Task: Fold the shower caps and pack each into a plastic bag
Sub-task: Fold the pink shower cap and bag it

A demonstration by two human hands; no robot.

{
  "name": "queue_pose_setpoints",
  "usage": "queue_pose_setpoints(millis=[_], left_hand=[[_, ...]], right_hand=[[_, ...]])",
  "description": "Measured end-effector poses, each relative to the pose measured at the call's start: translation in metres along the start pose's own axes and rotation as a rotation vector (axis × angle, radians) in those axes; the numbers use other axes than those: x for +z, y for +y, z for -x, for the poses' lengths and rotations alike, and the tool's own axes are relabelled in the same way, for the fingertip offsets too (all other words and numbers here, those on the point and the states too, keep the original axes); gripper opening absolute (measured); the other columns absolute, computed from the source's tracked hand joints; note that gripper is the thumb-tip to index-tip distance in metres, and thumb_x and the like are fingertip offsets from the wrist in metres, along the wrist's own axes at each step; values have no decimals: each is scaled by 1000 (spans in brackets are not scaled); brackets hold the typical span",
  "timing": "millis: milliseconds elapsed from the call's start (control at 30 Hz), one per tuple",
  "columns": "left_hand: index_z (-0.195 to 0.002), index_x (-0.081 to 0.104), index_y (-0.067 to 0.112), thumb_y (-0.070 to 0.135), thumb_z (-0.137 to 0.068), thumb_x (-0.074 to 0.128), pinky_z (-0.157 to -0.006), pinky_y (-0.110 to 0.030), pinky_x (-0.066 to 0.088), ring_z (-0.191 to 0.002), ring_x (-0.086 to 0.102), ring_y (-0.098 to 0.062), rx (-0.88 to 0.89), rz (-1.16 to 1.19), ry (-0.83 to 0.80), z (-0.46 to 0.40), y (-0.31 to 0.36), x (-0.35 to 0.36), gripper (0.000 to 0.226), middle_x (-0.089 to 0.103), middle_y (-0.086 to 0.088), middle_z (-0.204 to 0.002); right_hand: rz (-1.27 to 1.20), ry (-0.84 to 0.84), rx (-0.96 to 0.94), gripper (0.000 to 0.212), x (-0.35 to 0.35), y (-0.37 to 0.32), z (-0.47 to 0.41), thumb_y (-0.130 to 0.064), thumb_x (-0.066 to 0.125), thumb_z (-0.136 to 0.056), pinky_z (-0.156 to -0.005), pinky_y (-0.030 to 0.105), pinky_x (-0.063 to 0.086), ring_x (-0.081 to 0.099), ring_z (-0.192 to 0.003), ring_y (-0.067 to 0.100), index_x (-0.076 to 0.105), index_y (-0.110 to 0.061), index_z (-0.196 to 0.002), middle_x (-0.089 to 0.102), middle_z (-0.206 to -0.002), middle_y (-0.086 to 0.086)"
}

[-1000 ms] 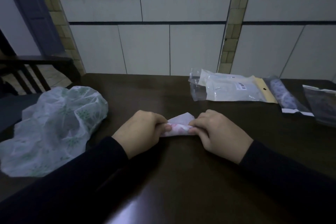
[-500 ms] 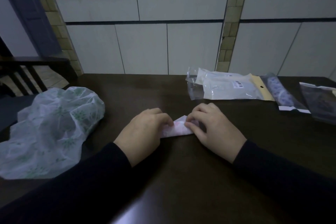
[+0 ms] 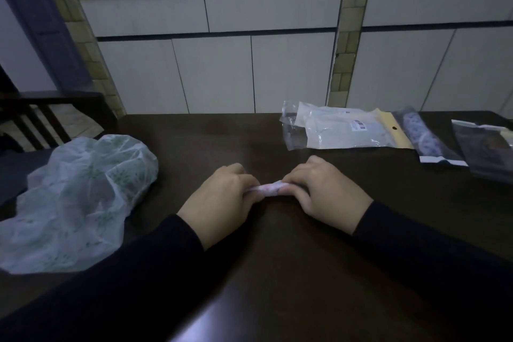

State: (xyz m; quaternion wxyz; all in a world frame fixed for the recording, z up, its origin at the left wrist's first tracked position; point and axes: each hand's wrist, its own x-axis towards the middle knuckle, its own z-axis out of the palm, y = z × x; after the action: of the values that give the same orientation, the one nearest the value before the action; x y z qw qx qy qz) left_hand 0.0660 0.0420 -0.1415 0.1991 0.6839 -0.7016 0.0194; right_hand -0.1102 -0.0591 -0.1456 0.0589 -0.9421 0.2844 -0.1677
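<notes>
Rolling a shower cap (image 3: 267,189) tight at mid-worktop (image 3: 277,272).
Pinched at each end by left hand (image 3: 222,200) and right hand (image 3: 326,191), both grips curled round it. Likely to spring open if either grip slackens; slippery film, no bag within reach.

The worktop (image 3: 249,272) is dark wood with a smooth, faintly glossy finish (a pale sheen shows near its front edge). At its left edge lies a crinkled shower cap (image 3: 80,197) of thin, translucent plastic film. Toward the back right corner, the packaging bags (image 3: 341,130) are clear, shiny plastic.
</notes>
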Motion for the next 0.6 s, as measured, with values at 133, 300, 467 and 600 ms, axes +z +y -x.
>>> queue_pose_setpoints(millis=[133,300,467,600], left_hand=[[-109,69,21,32,-97,50,-82,-18,32,-92,43,-8,-62,9,-34,-9,-3,2,25,43,9,-96],[-112,64,17,30,-99,46,-83,-21,35,-100,52,-13,-119,48,-196,-24,-7,-2,26,48,7,-99],[-118,55,32,29,-97,50,-89,-26,38,-105,48,-10,-104,82,-152,-22,-8,-1,21,51,10,-108],[-112,67,22,14,-93,58,-87,-36,44,-98,48,-19,49,-31,39,-15,-12,10,22,55,0,-107]], right_hand=[[-142,-7,153,27,1,1,-8,-42,48,-95,-89,29,41,54,-102,16,70,-30,-105,68,-99,-2],[-12,94,146,29,7,-1,-8,-42,48,-95,-93,34,34,40,-111,15,67,-32,-115,55,-111,-7],[24,140,26,26,4,0,-7,-38,51,-94,-92,30,32,44,-110,10,64,-34,-116,57,-113,-14],[-19,-31,-28,39,-3,5,-5,-50,55,-89,-85,22,29,37,-103,6,59,-37,-125,52,-107,-12]])
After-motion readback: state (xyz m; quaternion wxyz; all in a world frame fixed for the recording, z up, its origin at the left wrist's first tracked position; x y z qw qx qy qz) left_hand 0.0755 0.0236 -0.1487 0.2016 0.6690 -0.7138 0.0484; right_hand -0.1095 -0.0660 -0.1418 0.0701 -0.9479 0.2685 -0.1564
